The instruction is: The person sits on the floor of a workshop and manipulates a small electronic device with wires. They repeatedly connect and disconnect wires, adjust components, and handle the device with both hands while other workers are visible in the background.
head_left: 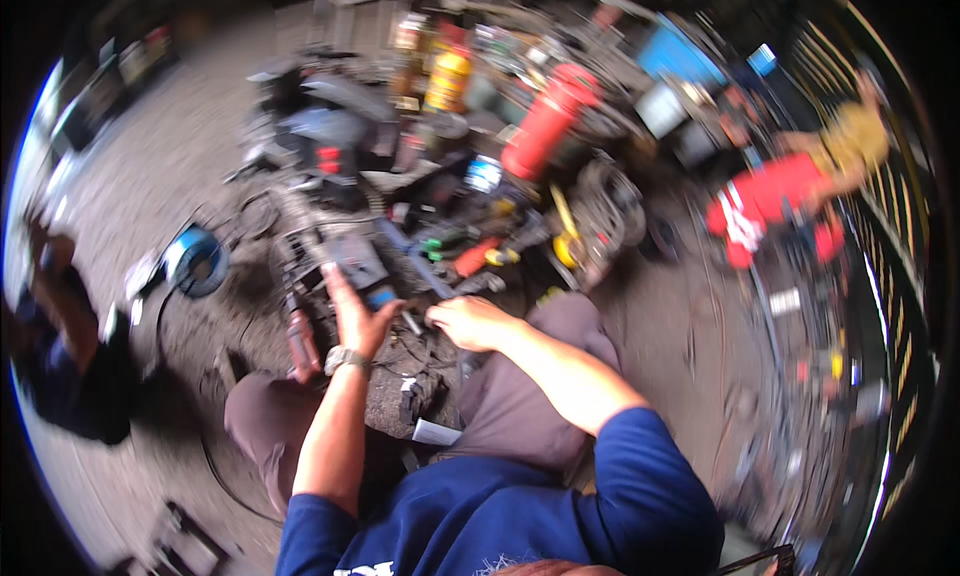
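Parts pile [335, 126]: ahead of you, tools & scrap mixed, looks unsorted.
Red cylinder [545, 124]: in pile, well apart from your hands.
Dark box [357, 260]: by your L fingertips, contact unclear (blur); work on it looks unfinished, amt done/left can't judge.
L hand [360, 319]: open, thumb out.
R hand [472, 322]: fingers curled, can't tell if gripping.
Silver bit [412, 323]: btwn your hands.

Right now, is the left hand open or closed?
Open: the left hand has straight fingers and the thumb spread wide. Blur hides whether it touches the dark box.
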`<action>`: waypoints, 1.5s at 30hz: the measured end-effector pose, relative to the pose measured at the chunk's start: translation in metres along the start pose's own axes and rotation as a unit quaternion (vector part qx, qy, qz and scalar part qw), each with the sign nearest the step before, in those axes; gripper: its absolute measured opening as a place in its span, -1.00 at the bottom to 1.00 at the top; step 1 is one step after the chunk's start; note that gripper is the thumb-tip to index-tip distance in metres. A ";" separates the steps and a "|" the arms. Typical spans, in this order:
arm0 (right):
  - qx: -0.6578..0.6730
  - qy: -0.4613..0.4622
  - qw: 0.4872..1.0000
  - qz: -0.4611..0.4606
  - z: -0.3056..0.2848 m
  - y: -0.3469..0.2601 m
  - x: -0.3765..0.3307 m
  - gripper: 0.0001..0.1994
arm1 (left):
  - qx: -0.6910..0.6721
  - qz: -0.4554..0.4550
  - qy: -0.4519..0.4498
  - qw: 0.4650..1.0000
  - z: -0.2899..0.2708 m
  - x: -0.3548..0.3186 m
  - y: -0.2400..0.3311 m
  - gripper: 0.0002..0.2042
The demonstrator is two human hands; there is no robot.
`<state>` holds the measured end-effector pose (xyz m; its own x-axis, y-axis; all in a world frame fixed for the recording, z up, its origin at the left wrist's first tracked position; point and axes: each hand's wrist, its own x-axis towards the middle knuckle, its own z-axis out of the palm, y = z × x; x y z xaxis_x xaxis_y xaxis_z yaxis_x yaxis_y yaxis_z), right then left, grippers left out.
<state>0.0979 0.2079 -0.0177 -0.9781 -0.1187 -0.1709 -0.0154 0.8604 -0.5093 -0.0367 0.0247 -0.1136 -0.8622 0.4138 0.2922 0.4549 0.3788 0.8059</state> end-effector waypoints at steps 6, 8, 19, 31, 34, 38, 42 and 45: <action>0.017 0.044 0.999 0.015 0.011 0.015 -0.015 -0.85 | 0.035 0.020 -0.020 0.999 0.016 -0.001 0.000 0.30; 0.008 0.018 0.999 0.026 0.011 0.016 -0.011 -0.84 | 0.049 0.012 -0.018 0.999 0.014 -0.001 0.001 0.32; 0.027 0.028 0.999 0.033 -0.001 0.008 -0.011 -0.78 | 0.021 0.014 -0.012 1.000 0.013 0.002 -0.003 0.34; 0.364 0.668 0.611 0.220 -0.355 0.205 -0.239 -0.70 | 0.007 0.010 -0.011 1.000 0.022 0.005 0.004 0.32; 0.440 0.576 0.689 -0.004 -0.347 0.210 -0.222 -0.75 | 0.035 -0.026 -0.031 0.999 0.002 0.008 0.009 0.33; 0.325 0.441 0.833 0.078 -0.199 0.044 -0.101 -0.72 | 0.046 -0.025 -0.044 0.998 -0.014 -0.005 -0.004 0.35; 0.118 0.041 0.990 0.067 -0.045 -0.045 -0.044 -0.81 | -0.011 -0.030 -0.034 0.999 -0.005 -0.006 0.007 0.36; -0.142 -0.087 0.980 -0.112 0.019 -0.045 -0.024 -0.78 | -0.023 -0.026 -0.013 0.999 -0.007 -0.008 0.013 0.36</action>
<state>0.1259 0.1631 -0.0069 -0.8940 -0.3820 -0.2344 -0.3072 0.9031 -0.3001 -0.0258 0.0203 -0.1020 -0.8779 0.4160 0.2373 0.3995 0.3626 0.8420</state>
